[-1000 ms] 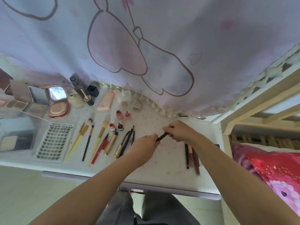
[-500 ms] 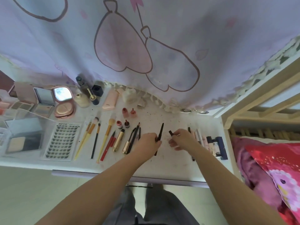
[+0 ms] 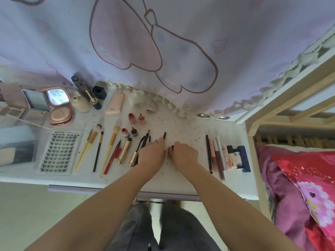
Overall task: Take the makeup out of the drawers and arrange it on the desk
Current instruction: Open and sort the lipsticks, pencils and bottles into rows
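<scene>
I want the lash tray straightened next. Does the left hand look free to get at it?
Probably not yet: the left hand grips a black pencil. The lash tray lies uncovered at the left, beyond the brushes.

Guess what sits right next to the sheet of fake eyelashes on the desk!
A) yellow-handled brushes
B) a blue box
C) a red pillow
A: the yellow-handled brushes lie just right of the eyelash sheet on the desk.

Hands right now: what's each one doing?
Left hand: holds a thin black pencil.
Right hand: pinches a small dark cap.
</scene>
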Demonstrator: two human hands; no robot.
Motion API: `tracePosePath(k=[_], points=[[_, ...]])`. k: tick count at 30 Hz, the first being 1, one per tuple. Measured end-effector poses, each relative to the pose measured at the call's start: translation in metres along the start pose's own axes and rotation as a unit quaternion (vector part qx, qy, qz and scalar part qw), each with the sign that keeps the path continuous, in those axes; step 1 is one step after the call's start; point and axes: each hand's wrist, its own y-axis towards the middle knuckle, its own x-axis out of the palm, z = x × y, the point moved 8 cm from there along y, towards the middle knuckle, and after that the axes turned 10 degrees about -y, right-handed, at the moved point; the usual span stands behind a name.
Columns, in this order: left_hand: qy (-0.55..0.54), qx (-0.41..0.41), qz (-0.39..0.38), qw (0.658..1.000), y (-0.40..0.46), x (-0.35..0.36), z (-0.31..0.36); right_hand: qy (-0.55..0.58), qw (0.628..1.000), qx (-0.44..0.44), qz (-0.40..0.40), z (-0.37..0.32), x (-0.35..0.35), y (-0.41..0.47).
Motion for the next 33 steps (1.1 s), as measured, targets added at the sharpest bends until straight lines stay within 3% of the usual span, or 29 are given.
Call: tracePosePath(k=[4,7,11,19,24,33], points=[[-0.012,0.045,0.035,0.998,-0.002,-0.009,0.017,-0.006,0.999,-0.016,0.03,0.019,-0.019,0.007],[-0.037,0.087,0.041,0.995,-0.001,-0.005,0.056,-0.015,0.998,0.02,0.062,0.068,-0.046,0.021],[-0.04,0.116,-0.018,0.992,0.007,0.028,0.114,-0.055,0.996,0.06,0.021,0.122,-0.059,0.045],[0.006,0.075,-0.053,0.996,0.016,0.053,0.136,-0.101,0.993,0.031,-0.061,0.116,-0.037,0.062],[0.009,0.022,-0.053,0.998,0.017,0.048,0.116,-0.052,0.995,0.01,-0.08,0.106,-0.035,0.06],[-0.049,0.025,0.008,0.998,-0.005,0.001,0.07,0.165,0.982,-0.018,-0.092,0.07,-0.056,0.03]])
